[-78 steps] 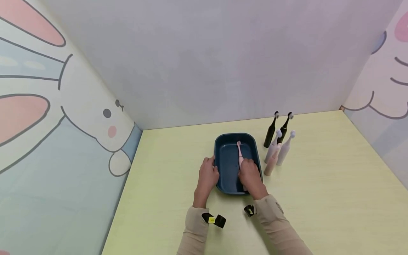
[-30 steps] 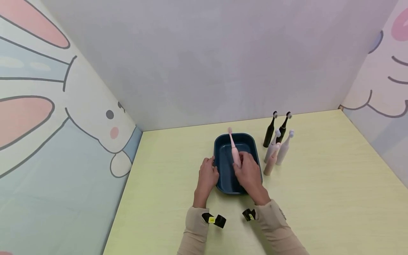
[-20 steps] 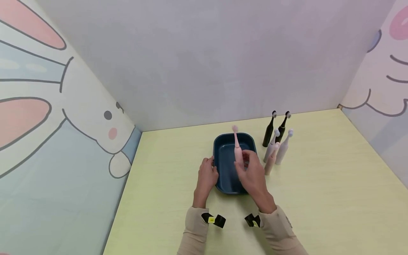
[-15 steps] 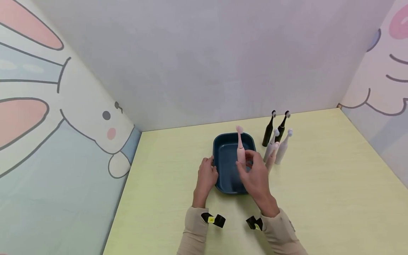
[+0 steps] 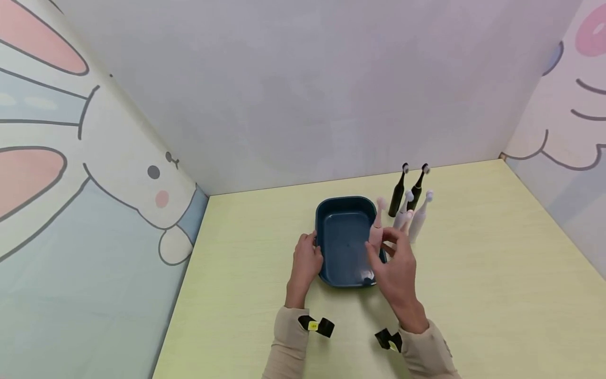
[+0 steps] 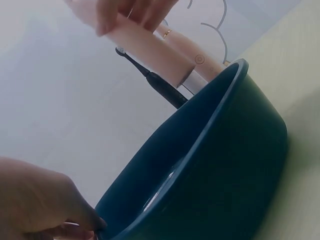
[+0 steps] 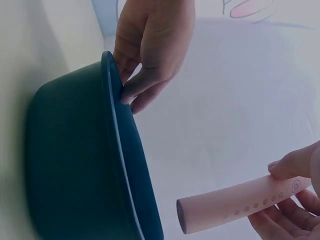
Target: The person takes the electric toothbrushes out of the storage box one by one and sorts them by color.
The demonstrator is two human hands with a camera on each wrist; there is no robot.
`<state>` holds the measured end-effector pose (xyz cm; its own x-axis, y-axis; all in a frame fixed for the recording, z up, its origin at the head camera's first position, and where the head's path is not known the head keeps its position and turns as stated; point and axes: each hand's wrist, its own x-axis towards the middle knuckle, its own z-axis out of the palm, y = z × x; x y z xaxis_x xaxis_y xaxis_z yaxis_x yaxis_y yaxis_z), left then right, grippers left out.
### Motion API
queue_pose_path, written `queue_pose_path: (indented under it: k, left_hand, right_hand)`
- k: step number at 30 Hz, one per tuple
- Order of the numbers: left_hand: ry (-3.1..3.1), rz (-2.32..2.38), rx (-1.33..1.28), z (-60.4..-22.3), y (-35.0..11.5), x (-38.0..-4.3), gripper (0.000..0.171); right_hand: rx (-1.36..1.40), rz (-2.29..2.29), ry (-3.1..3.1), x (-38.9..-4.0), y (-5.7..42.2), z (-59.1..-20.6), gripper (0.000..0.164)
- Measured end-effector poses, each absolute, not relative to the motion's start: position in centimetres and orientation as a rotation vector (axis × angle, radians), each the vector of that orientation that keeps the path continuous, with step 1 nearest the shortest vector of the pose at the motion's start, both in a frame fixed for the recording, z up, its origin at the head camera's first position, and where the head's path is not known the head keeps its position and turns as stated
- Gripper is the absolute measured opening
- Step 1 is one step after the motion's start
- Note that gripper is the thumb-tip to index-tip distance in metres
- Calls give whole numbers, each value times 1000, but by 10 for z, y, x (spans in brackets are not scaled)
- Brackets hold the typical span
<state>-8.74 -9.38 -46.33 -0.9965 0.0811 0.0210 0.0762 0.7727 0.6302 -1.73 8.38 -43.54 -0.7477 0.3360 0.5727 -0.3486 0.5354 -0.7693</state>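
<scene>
My left hand point(image 5: 306, 260) grips the left rim of a dark blue rectangular basin point(image 5: 342, 245), thumb on the inside in the right wrist view. My right hand point(image 5: 399, 271) pinches a pink electric toothbrush point(image 5: 375, 237) by its handle, between thumb and fingers. The brush is upright with its head on top, raised over the basin's right rim. Its flat base and row of small buttons show on the pink handle point(image 7: 235, 202) in the right wrist view. The inside of the basin is bare in the head view.
Right of the basin stand two black electric toothbrushes point(image 5: 397, 197), two pale lavender ones point(image 5: 418, 223) and another pink toothbrush point(image 5: 406, 220), partly hidden behind my right hand. All stand upright on the light yellow table point(image 5: 473, 273). A grey-white wall point(image 5: 303, 105) rises behind.
My right hand has lifted the pink toothbrush out of the basin, turned it upright and carried it right to the rim. My left hand has stayed on the basin.
</scene>
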Motion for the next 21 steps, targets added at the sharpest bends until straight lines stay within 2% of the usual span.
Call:
queue_pose_path:
  k: [10, 21]
  left_hand:
    - [2959, 1047, 152, -464, -94, -87, 40]
    - [2956, 1057, 160, -463, -94, -84, 41]
  right_hand:
    - [-139, 1280, -1866, 5, 108, -442, 47]
    - [-357, 1264, -1932, 4, 137, -470, 43]
